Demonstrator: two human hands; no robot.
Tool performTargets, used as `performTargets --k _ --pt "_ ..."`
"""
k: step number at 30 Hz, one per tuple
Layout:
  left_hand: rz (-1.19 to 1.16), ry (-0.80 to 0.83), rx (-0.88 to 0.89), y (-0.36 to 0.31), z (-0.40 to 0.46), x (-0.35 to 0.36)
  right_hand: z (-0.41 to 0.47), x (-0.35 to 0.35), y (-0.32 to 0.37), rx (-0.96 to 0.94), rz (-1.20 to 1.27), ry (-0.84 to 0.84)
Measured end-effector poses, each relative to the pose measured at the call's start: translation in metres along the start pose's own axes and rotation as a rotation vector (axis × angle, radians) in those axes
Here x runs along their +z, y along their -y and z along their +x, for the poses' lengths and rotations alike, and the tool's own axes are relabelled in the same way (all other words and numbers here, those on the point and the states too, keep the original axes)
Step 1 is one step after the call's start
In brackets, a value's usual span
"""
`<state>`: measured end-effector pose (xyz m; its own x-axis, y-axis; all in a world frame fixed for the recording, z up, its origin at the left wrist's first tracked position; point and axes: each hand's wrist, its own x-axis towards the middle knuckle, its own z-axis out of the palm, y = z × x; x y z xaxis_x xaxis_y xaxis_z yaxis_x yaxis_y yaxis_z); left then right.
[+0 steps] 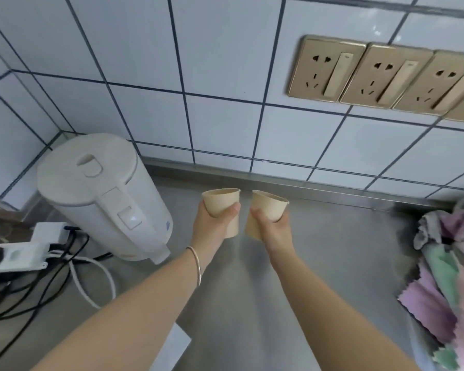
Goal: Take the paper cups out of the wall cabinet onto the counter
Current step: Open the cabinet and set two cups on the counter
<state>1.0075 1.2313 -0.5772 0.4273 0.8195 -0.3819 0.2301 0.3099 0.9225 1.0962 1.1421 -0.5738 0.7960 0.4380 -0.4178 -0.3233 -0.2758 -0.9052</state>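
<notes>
Holding one paper cup apiece, I have my left hand wrapped around the left cup and my right hand curled round the right cup, both at centre frame above the steel desk, right of the kettle. They look light, thin-walled and easily crushed, so I judge a gentle mid-wall grip best. The right cup tilts; I would level it before setting down.

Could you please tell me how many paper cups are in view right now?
2. One cup is in the left hand, the other cup in the right hand, both above the counter.
</notes>
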Motion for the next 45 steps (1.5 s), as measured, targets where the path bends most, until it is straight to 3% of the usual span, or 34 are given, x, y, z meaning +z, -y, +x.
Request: performTargets --k 13,30,33,39,45 --pt "0.146 -0.219 0.263 0.021 0.073 0.026 0.073 0.012 -0.020 -0.153 -0.263 -0.070" --pt "0.129 -0.230 0.281 0.039 0.097 0.028 0.094 0.023 -0.029 -0.191 -0.327 -0.066" --pt "0.136 -0.213 0.292 0.046 0.096 0.025 0.087 0.021 -0.034 -0.266 -0.376 -0.116" --pt "0.281 -0.279 0.149 0.054 0.063 0.021 0.049 0.015 -0.050 -0.185 -0.639 -0.152" --pt "0.253 -0.396 -0.005 0.039 0.021 0.013 0.019 -0.015 -0.049 -0.043 -0.619 -0.170"
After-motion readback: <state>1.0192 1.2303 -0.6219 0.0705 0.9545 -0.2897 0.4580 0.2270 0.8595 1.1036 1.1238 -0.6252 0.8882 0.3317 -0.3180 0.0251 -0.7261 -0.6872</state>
